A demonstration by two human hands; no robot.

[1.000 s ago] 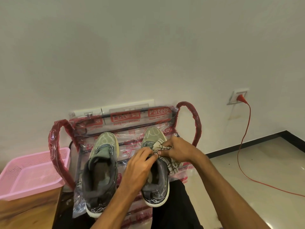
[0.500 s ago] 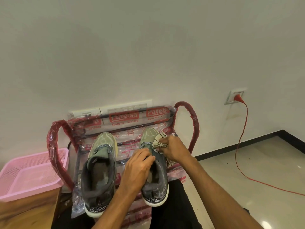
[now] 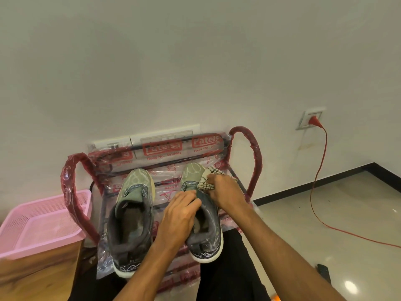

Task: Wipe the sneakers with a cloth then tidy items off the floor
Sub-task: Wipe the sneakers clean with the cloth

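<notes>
Two grey-green sneakers stand side by side on a plastic-wrapped rack (image 3: 257, 161), toes toward the wall. The left sneaker (image 3: 132, 216) is untouched. My left hand (image 3: 180, 216) grips the collar and tongue of the right sneaker (image 3: 209, 240). My right hand (image 3: 224, 191) holds a bunched white checked cloth (image 3: 207, 180) against the right side of that sneaker, near its toe. Part of the cloth is hidden under my fingers.
A pink plastic basket (image 3: 43, 222) sits at the left on a wooden surface (image 3: 36, 279). A red cable (image 3: 319, 185) runs from a wall socket (image 3: 310, 119) across the tiled floor. A dark remote-like object (image 3: 324, 275) lies on the floor at right.
My right hand has slid the cloth forward along the right sneaker, from the laces area to the toe side. My left hand has stayed on the collar.
</notes>
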